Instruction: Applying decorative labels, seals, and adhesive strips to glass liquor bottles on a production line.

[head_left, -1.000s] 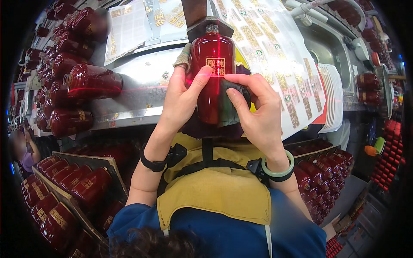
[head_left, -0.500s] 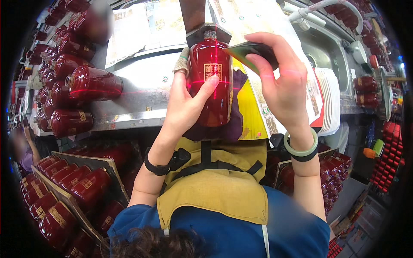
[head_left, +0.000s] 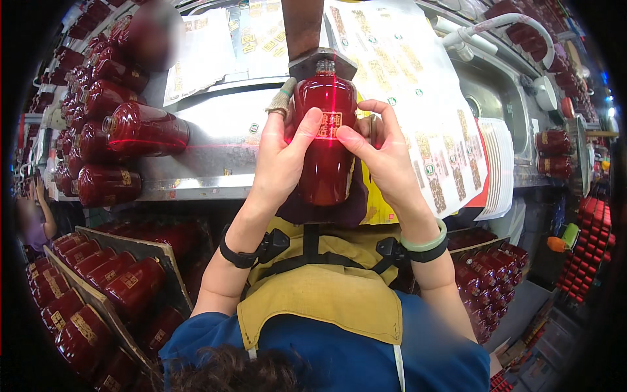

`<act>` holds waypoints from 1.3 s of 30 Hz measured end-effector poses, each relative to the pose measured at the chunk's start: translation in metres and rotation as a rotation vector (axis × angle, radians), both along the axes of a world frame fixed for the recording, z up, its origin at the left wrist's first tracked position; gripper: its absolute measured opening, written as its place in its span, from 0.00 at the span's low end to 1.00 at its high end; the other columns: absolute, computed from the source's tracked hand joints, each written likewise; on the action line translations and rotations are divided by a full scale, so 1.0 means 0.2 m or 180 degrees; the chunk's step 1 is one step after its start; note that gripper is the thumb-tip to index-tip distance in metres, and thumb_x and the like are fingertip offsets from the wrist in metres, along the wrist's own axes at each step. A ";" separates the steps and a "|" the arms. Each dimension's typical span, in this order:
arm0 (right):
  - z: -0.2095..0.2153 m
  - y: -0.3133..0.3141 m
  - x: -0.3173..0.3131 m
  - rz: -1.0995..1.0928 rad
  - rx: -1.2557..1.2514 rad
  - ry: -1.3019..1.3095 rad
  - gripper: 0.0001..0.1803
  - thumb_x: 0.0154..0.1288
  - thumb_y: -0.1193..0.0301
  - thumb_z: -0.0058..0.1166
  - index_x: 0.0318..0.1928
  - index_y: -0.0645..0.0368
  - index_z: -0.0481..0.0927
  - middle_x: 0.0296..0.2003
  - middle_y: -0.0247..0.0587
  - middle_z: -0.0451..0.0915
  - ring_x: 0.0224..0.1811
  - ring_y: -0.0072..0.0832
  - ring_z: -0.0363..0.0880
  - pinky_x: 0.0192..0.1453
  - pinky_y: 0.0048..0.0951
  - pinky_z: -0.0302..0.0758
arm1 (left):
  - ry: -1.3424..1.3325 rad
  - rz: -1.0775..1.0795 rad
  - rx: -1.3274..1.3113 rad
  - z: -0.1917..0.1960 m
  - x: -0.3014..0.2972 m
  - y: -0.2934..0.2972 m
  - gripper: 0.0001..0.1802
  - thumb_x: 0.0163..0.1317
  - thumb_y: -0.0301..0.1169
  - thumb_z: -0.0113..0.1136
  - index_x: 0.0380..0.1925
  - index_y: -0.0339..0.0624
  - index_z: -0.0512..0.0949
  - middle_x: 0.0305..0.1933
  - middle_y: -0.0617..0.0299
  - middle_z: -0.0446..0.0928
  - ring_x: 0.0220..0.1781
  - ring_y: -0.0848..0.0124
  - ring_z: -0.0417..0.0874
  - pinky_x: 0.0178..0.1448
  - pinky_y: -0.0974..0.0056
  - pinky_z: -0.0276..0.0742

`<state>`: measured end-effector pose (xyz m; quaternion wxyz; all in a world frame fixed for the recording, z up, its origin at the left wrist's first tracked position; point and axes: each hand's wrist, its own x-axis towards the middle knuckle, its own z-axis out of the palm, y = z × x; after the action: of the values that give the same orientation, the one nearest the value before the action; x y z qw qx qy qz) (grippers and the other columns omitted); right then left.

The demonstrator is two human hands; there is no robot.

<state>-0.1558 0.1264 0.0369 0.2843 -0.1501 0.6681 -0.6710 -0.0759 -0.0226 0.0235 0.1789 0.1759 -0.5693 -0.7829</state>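
Observation:
A dark red glass bottle (head_left: pixel 324 176) lies on its side in front of me, its neck against a metal stop (head_left: pixel 299 68) and its base toward me. My left hand (head_left: pixel 279 157) is closed round the bottle's left side, thumb on the gold label (head_left: pixel 330 124); a cloth finger cover (head_left: pixel 282 98) sits on one finger. My right hand (head_left: pixel 385 147) holds the right side, thumb tip on the label's edge and fingers curled by the glass. Whether something thin is tucked in those fingers is hidden. Red light lines cross the bottle. Purple cloth (head_left: pixel 356 212) lies beneath it.
Red bottles (head_left: pixel 147 130) crowd the bench at left; more fill crates (head_left: pixel 170 251) below on both sides. Label sheets (head_left: pixel 424 130) spread over the right of the bench, beside a stack of white sheets (head_left: pixel 499 166) and a metal sink (head_left: pixel 496 98). A person (head_left: pixel 36 219) is at far left.
My right hand has come down and left onto the bottle; the dark, thin sheet it held up no longer shows. My left hand stays on the bottle. The view has shifted slightly.

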 end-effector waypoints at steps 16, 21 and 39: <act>-0.01 -0.01 0.01 -0.0081 -0.0154 -0.0254 0.29 0.67 0.72 0.68 0.61 0.61 0.65 0.36 0.32 0.78 0.38 0.15 0.74 0.43 0.20 0.75 | 0.0016 0.0001 0.0009 -0.01 0.00 0.00 0.36 0.77 0.34 0.57 0.76 0.28 0.54 0.69 0.49 0.70 0.67 0.68 0.74 0.71 0.64 0.71; -0.01 -0.01 0.01 -0.0067 -0.0075 -0.0226 0.28 0.68 0.72 0.68 0.61 0.61 0.65 0.37 0.33 0.78 0.38 0.16 0.75 0.42 0.21 0.75 | 0.0055 -0.0135 0.0220 0.04 0.04 -0.01 0.37 0.75 0.33 0.59 0.75 0.27 0.55 0.68 0.48 0.71 0.67 0.68 0.75 0.70 0.62 0.73; 0.03 0.01 -0.06 0.0105 -0.0005 0.0252 0.28 0.68 0.74 0.67 0.63 0.63 0.67 0.39 0.36 0.79 0.41 0.19 0.78 0.46 0.23 0.78 | -0.0037 -0.0291 -0.0222 0.03 0.06 0.01 0.35 0.70 0.29 0.65 0.70 0.28 0.60 0.64 0.49 0.74 0.62 0.67 0.80 0.67 0.61 0.77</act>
<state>-0.1674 0.1285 0.0433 0.2686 -0.1878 0.6757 -0.6603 -0.0635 -0.0206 0.0302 0.1456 0.1480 -0.6047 -0.7689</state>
